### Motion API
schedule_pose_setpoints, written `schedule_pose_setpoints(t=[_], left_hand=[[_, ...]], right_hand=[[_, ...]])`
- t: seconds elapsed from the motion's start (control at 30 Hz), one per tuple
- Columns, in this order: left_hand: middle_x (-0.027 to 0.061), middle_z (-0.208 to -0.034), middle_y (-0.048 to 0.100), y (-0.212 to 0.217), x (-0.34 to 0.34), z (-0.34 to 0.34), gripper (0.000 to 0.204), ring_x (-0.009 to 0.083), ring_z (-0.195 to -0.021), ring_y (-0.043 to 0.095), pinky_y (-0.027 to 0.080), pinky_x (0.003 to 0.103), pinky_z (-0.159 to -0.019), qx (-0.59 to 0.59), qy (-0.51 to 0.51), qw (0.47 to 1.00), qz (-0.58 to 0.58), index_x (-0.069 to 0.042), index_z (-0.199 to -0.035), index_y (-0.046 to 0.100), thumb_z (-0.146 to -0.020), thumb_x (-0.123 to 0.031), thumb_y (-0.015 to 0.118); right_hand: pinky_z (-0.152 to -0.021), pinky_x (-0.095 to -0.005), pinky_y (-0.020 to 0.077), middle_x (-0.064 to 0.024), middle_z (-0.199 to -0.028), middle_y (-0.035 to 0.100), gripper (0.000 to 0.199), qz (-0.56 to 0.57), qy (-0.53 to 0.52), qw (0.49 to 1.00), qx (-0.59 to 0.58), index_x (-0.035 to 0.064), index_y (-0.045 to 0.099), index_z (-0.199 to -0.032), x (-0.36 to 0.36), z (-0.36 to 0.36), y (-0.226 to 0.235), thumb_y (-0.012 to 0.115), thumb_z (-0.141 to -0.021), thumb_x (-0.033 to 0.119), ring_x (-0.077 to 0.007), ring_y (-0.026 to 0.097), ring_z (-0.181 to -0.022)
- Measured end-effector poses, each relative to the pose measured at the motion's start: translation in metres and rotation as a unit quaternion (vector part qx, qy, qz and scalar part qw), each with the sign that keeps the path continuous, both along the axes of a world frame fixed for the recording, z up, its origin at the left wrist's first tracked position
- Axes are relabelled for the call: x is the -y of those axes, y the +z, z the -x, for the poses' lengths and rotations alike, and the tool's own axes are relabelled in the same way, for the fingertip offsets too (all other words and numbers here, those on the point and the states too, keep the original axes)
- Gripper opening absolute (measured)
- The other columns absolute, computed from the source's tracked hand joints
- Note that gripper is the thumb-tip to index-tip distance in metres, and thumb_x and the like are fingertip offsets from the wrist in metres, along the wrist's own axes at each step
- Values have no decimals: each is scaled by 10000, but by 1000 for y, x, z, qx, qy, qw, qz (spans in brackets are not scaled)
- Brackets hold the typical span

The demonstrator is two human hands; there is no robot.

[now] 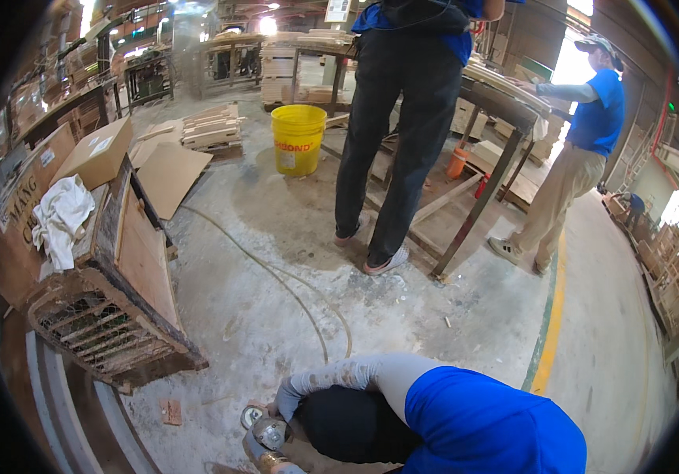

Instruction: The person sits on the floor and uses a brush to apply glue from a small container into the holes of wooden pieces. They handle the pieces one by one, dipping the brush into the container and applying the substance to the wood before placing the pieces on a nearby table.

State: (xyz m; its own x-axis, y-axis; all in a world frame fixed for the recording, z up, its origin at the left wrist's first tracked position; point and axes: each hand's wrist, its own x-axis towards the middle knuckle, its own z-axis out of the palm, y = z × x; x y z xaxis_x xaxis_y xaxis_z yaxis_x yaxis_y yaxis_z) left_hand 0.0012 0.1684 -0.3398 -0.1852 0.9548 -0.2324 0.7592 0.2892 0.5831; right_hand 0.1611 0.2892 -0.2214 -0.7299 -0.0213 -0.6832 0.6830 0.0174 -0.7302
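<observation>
My right arm (383, 375), in a grey undersleeve and blue short sleeve, bends round a rounded black shape, probably my knee. My right hand (283, 404) is closed at the upper side of a small tool with a round silver metal head (270, 431); its exact kind is unclear. Against this head lies a small pale disc-shaped part (253, 415). Below the tool, at the lower edge, my left hand (283, 468) shows only in part, its fingers hidden. The tool is low, near the dusty concrete floor (221, 324).
A thin hose (276, 272) curves across the floor toward my arm. On the left stands a wooden crate (146, 253) with cardboard boxes (95, 150) and a white cloth (63, 213). A yellow bucket (298, 141), one person (399, 118) and another (592, 110) by a workbench (505, 103) are ahead.
</observation>
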Motion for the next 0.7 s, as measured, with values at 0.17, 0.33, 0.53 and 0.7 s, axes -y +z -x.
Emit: schedule_pose_setpoints(t=[0.17, 0.33, 0.53, 0.7], left_hand=[[77, -768, 625, 9, -13, -19, 166, 197, -690, 593, 478, 320, -608, -31, -77, 997, 10, -60, -869, 625, -827, -181, 518], [66, -785, 627, 7, -11, -10, 163, 185, -706, 596, 485, 316, -615, -68, -102, 992, 19, -68, -894, 626, -837, -169, 511], [54, -805, 629, 10, -11, -3, 164, 171, -724, 600, 493, 311, -623, -107, -172, 979, 11, -78, -924, 627, -849, -156, 503], [111, -816, 663, -5, -7, 2, 346, 192, -719, 634, 508, 347, -643, 78, 51, 996, 16, -23, -889, 667, -746, -337, 635]], right_hand=[[-671, -298, 455, -67, -908, 603, 519, 80, -77, 992, -53, 39, 543, -1095, 4, -22, -39, 757, -632, 133, -147, 544, -785], [-677, -301, 465, -80, -918, 623, 360, 275, -84, 953, -99, 37, 570, -1066, -4, -15, -49, 673, -735, 133, -154, 569, -808], [-729, -322, 465, -118, -970, 637, 299, 129, -187, 971, -70, 4, 592, -1000, 2, -14, -45, 515, -875, 264, -209, 588, -842], [-688, -312, 475, -122, -885, 650, 313, -159, -66, 975, -143, 4, 604, -947, 4, -2, -48, 501, -867, 288, -201, 604, -763]])
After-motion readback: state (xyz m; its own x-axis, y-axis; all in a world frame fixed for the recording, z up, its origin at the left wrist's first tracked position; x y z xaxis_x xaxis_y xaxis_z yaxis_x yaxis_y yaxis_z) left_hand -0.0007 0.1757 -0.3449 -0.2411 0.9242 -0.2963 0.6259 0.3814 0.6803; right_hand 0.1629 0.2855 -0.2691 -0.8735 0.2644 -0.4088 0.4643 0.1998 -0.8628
